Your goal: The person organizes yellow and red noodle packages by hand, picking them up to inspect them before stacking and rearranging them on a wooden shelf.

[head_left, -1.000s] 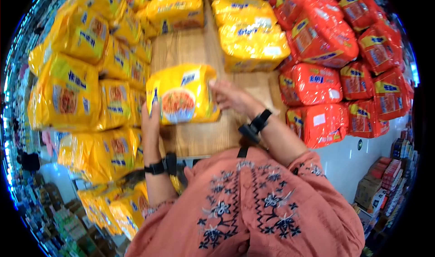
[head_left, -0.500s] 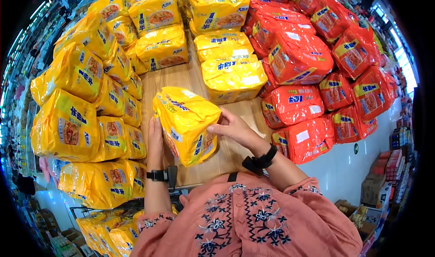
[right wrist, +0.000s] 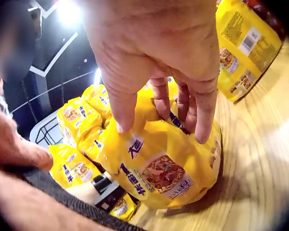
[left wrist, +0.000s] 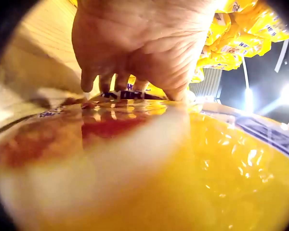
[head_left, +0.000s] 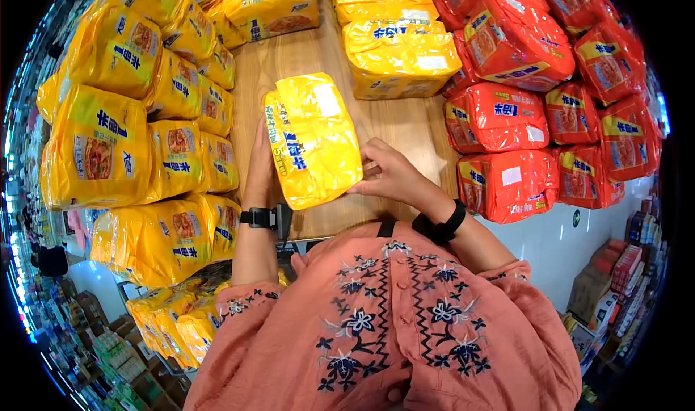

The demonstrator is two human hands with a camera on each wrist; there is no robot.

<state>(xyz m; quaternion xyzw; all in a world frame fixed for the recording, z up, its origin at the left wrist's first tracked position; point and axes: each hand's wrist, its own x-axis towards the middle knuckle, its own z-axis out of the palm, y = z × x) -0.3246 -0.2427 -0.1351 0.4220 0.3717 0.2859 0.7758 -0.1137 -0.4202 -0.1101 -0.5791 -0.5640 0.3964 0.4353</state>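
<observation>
You've flipped the pack (head_left: 313, 139) back-up, long axis now pointing away; left hand (head_left: 259, 166) presses flat, right hand (head_left: 391, 178) grips it.

Salmon-pink blouse (head_left: 405, 338) with dark blue and white flower embroidery, sleeves (head_left: 239, 309) gathered at the cuffs. Black strap (head_left: 255, 217) with camera block just behind the left hand (head_left: 260, 157). Second strap (head_left: 443, 226) behind the right hand (head_left: 391, 175).

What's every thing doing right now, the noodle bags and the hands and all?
held pack: sealed, tilted, between both hands.
left hand: flat against the held pack's side.
right hand: fingers curled round the held pack.
yellow packs: sealed, stacked.
red packs: sealed, stacked.
wooden shelf: partly bare.
</observation>
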